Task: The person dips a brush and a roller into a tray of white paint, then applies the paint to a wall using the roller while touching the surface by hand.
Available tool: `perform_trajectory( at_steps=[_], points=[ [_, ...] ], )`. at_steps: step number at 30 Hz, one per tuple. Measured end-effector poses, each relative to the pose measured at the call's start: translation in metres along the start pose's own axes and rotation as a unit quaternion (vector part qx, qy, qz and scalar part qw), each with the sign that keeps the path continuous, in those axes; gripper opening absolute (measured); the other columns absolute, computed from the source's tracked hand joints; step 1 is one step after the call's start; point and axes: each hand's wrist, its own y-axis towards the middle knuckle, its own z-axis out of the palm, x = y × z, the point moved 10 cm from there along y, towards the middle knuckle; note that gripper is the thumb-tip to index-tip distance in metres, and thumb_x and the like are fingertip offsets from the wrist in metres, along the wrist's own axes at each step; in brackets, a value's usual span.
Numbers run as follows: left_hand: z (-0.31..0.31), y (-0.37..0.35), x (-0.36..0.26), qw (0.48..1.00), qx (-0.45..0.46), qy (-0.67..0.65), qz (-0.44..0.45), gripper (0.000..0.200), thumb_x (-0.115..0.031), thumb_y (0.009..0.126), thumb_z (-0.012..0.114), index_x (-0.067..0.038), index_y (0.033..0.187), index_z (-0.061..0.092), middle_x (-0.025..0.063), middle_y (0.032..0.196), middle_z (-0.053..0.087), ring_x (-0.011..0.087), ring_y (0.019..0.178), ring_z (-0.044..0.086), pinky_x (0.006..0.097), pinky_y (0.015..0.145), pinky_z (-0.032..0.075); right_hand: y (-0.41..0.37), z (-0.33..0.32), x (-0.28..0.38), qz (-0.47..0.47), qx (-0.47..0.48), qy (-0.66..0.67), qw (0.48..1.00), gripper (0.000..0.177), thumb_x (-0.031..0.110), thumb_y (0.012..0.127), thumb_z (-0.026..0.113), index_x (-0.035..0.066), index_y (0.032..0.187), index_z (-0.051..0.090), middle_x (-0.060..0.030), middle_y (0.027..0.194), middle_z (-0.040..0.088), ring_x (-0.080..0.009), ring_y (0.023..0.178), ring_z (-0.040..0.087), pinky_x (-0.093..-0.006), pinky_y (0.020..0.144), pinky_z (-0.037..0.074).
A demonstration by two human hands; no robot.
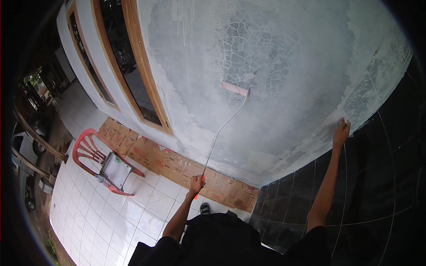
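My left hand point(196, 184) is wrapped around the orange handle of a paint roller point(234, 88). Its long bent metal rod reaches up to the wall, where the pale sleeve lies against the grey-white surface, just below a patch of cracked paint. Off to the right, my right hand point(341, 134) is at the lower edge of the wall point(275, 128), close to the dark tiles. Its fingers are curled together; whatever they may hold is too small to make out.
A red plastic chair point(91, 153) stands at left with a paint-marked white tray point(116, 170) on its seat. Flattened cardboard point(155, 155) lines the wall's foot over white floor tiles point(95, 208). Wood-framed windows point(128, 62) are upper left; black tiles point(368, 190) lie right.
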Motion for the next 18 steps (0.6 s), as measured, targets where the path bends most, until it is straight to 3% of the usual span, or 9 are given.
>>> perform_trajectory(
  at_steps=[2, 6, 8, 10, 14, 18],
  points=[
    [-0.018, -0.028, 0.029, 0.997, -0.022, 0.047, -0.055, 0.053, -0.038, 0.094, 0.047, -0.006, 0.052, 0.046, 0.0006, 0.043, 0.041, 0.0081, 0.038, 0.04, 0.0258, 0.036, 0.028, 0.005, 0.002, -0.007, -0.014, -0.004, 0.015, 1.0, 0.033, 0.03, 0.093, 0.05, -0.003, 0.093, 0.051, -0.0158, 0.083, 0.058, -0.029, 0.077, 0.057, -0.0384, 0.072, 0.043],
    [-0.02, -0.038, 0.012, 0.996, -0.041, 0.08, -0.022, 0.053, -0.038, 0.094, 0.048, -0.005, 0.052, 0.047, 0.0007, 0.043, 0.041, 0.0082, 0.039, 0.04, 0.0258, 0.036, 0.028, 0.01, 0.001, -0.019, -0.02, -0.007, 0.016, 1.0, 0.034, 0.03, 0.093, 0.049, -0.004, 0.094, 0.051, -0.0162, 0.083, 0.058, -0.0296, 0.076, 0.056, -0.0388, 0.071, 0.043],
    [-0.007, -0.021, -0.034, 0.995, -0.055, 0.072, 0.03, 0.052, -0.039, 0.093, 0.048, -0.006, 0.053, 0.048, 0.0008, 0.044, 0.042, 0.0077, 0.039, 0.04, 0.0248, 0.036, 0.028, 0.01, -0.001, -0.016, -0.039, -0.017, 0.002, 0.999, 0.035, 0.031, 0.093, 0.049, -0.004, 0.095, 0.052, -0.0163, 0.083, 0.058, -0.0299, 0.075, 0.056, -0.0385, 0.071, 0.043],
    [0.017, 0.008, -0.072, 1.0, -0.003, -0.005, -0.002, 0.049, -0.041, 0.093, 0.049, -0.007, 0.058, 0.049, 0.0006, 0.047, 0.044, 0.0072, 0.039, 0.039, 0.023, 0.036, 0.028, 0.009, -0.002, -0.014, -0.028, -0.011, -0.002, 1.0, 0.035, 0.031, 0.093, 0.049, -0.004, 0.095, 0.052, -0.0163, 0.083, 0.058, -0.0294, 0.075, 0.056, -0.0383, 0.07, 0.043],
    [0.068, 0.024, -0.207, 0.995, 0.061, -0.075, 0.021, 0.046, -0.043, 0.092, 0.049, -0.006, 0.064, 0.048, -0.0001, 0.051, 0.044, 0.006, 0.039, 0.036, 0.0216, 0.036, 0.025, 0.001, -0.006, -0.005, -0.002, -0.008, 0.016, 1.0, 0.033, 0.031, 0.093, 0.049, -0.002, 0.094, 0.052, -0.0151, 0.082, 0.058, -0.0271, 0.074, 0.056, -0.0374, 0.069, 0.043],
    [0.079, 0.023, -0.247, 0.995, 0.045, -0.069, 0.055, 0.048, -0.043, 0.092, 0.049, -0.007, 0.061, 0.047, -0.0007, 0.049, 0.043, 0.0057, 0.039, 0.035, 0.0219, 0.036, 0.024, 0.002, -0.006, -0.006, -0.029, -0.006, 0.021, 0.999, 0.033, 0.03, 0.093, 0.048, -0.002, 0.094, 0.052, -0.0143, 0.08, 0.058, -0.0257, 0.072, 0.055, -0.0368, 0.068, 0.043]
  ],
)
